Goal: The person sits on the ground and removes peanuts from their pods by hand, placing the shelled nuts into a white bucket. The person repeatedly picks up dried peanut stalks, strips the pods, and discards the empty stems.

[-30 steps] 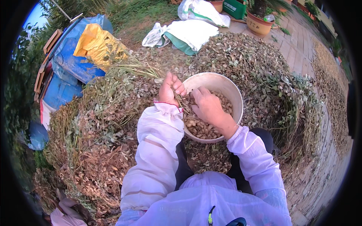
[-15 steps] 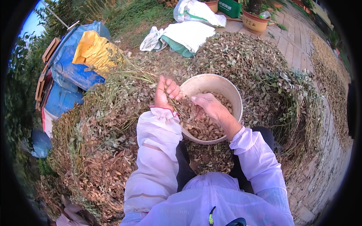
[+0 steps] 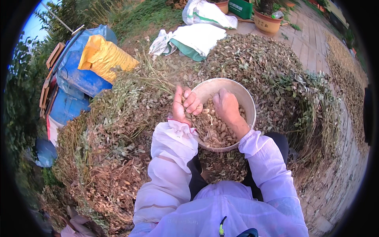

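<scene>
My left hand [image 3: 185, 106] is closed around a clump of dried peanut plant [image 3: 199, 120], thumb up, right at the 9 o'clock rim of the white bucket [image 3: 248, 103]. My right hand [image 3: 226, 106] is inside the bucket, fingers curled down toward the same clump; I cannot tell from here whether it pinches a pod or just rests on the stems. The clump hangs over the bucket's near-left edge, touching the heap inside.

Risks as I judge them: the bucket sits between my knees on loose litter, so a hard tug on the stems could tip it toward 6 o'clock and spill. Pods torn off near the rim could also drop outside, into the haulm below, where they would be hard to find. Bits of stem and leaf may fall in with the pods.

Containers: the bucket holds pale peanuts [image 3: 221, 132], well filled, with chaff mixed in. At 12 to 1 o'clock stands 1 terracotta pot [image 3: 266, 24] with a plant. At 10 o'clock a yellow sack [image 3: 103, 58] lies on blue sheeting [image 3: 79, 77]; its contents are hidden.
</scene>
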Demonstrator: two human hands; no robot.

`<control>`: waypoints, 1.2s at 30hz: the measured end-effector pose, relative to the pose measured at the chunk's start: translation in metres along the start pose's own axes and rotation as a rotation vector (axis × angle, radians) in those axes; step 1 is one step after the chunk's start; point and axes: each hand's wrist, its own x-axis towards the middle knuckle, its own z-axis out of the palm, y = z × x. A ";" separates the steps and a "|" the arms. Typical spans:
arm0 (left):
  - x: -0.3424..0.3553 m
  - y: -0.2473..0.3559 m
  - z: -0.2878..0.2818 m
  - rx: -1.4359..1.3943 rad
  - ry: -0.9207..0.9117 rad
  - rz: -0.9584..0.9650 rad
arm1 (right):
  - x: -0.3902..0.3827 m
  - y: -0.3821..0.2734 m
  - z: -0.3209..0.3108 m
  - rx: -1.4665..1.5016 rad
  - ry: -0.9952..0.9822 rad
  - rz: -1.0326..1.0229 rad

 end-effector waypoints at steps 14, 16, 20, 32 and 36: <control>-0.003 0.005 0.010 0.091 0.005 0.040 | -0.021 -0.036 -0.029 0.768 -0.501 0.118; 0.000 0.000 0.011 0.125 0.047 0.067 | -0.021 -0.028 -0.014 0.631 -0.231 -0.030; 0.004 -0.002 0.009 0.124 0.118 0.102 | -0.020 -0.034 -0.005 0.734 -0.168 0.222; 0.005 -0.034 0.018 0.075 0.039 -0.004 | -0.001 -0.013 -0.011 0.300 0.085 0.122; 0.009 -0.043 0.019 0.072 0.126 -0.052 | 0.002 0.007 0.001 0.411 0.079 0.234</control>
